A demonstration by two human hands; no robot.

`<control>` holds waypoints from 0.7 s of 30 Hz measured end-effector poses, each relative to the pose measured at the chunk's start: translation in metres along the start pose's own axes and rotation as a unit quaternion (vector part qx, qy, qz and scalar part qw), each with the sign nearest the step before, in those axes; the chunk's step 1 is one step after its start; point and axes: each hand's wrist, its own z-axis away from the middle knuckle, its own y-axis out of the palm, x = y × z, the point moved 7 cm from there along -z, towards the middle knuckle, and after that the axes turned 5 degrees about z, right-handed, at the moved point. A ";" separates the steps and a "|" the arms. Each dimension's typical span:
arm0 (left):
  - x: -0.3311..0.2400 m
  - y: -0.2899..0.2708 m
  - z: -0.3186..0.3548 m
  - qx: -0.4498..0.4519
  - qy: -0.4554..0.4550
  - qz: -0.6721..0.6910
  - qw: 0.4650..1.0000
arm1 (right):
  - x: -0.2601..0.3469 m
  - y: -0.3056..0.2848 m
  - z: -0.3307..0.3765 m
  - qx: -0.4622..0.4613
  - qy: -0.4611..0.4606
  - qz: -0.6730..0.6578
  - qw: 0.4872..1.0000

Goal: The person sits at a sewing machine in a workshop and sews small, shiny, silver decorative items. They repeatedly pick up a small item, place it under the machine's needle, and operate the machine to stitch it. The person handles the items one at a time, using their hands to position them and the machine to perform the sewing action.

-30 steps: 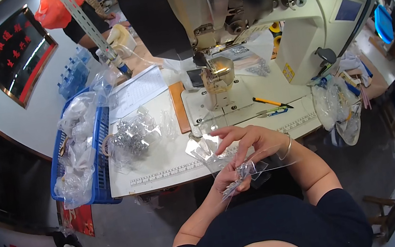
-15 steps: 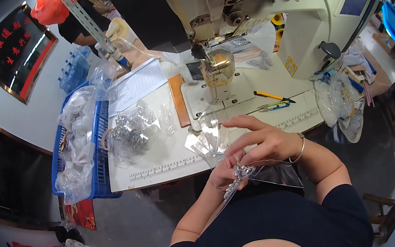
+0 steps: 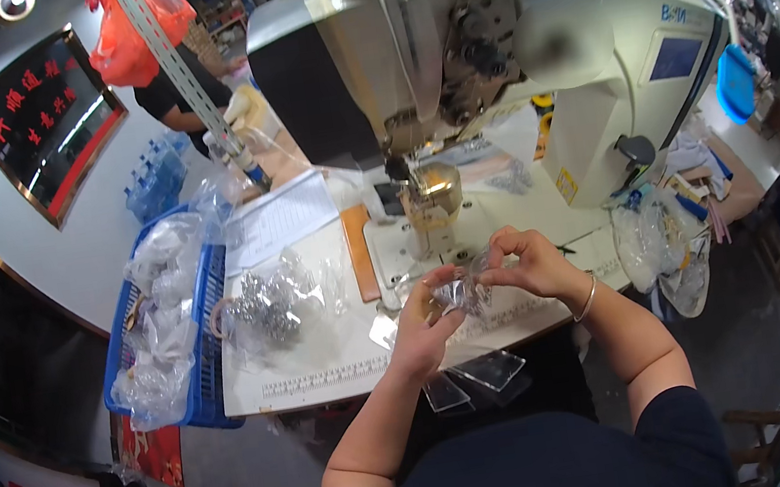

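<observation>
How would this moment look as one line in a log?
left hand: holds clear packet | right hand: pinches same packet | place: over white table, before sewing machine | left: blue basket

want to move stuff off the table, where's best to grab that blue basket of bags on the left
Grip the blue basket by its long right rim, coming from the table side. That edge is bare and faces inward, while clear bags pile over the middle and hide the far rim, so a hold from above likely slips.

light: bright, overhead strips top right | edges: fisheye bend, black rim | focus: centre sharp, slight blur outward
</observation>
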 end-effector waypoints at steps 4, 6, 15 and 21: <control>-0.012 0.016 -0.015 0.001 0.039 0.064 0.997 | -0.018 -0.017 -0.022 -0.022 0.110 -0.083 0.990; -0.010 0.008 -0.027 -0.049 0.032 0.078 0.995 | -0.012 -0.019 -0.028 -0.017 0.107 -0.112 0.988; -0.058 -0.009 -0.054 -0.162 0.006 0.067 0.985 | 0.009 -0.016 -0.064 0.007 0.126 -0.170 0.977; -0.080 -0.031 -0.078 -0.183 -0.043 0.010 0.982 | 0.020 -0.021 -0.090 -0.018 0.123 -0.096 0.988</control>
